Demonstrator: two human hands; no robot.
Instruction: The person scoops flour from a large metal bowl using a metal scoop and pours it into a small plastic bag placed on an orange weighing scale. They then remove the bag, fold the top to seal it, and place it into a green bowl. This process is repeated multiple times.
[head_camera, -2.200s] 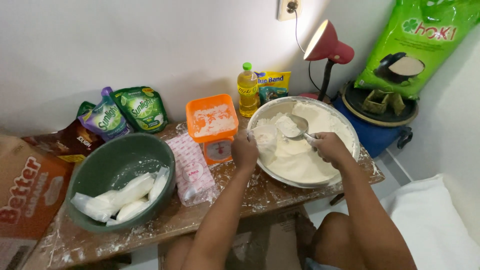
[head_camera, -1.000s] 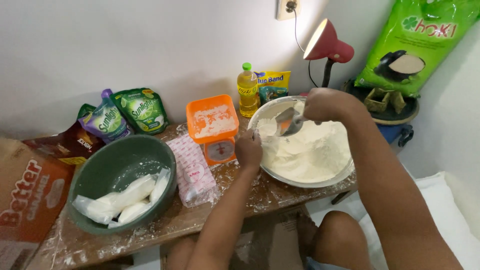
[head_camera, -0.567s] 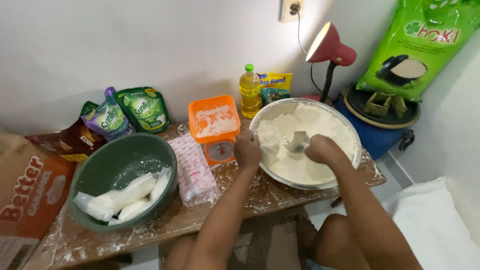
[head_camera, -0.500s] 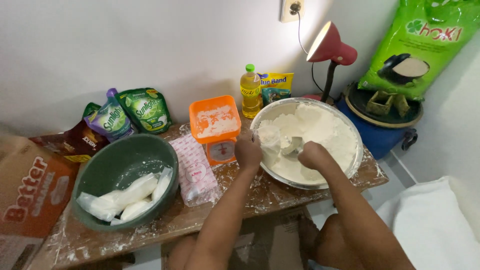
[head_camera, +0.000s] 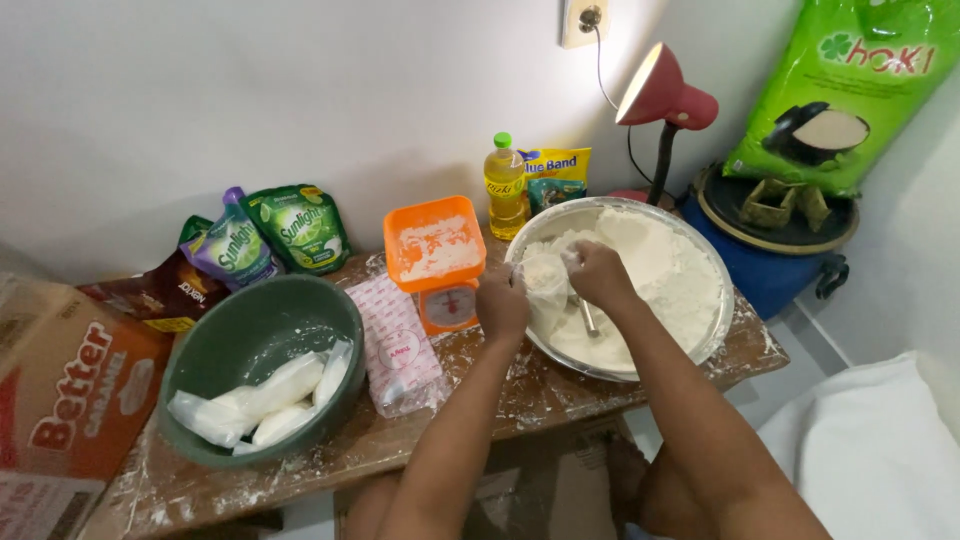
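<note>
Over the metal bowl (head_camera: 715, 300) of white flour (head_camera: 665, 275), at the right end of the bench (head_camera: 520, 405), both hands are working. Left hand (head_camera: 502, 305) is clenching the edge of a small clear plastic bag (head_camera: 545, 280) at the bowl's near-left rim, holding it open. Right hand (head_camera: 597, 275) is gripping a metal scoop (head_camera: 587, 318), its handle pointing down into the flour just beside the bag. Orange kitchen scale (head_camera: 437, 260) is standing just left of the bowl; green bowl (head_camera: 255, 335) with filled bags is sitting farther left.
</note>
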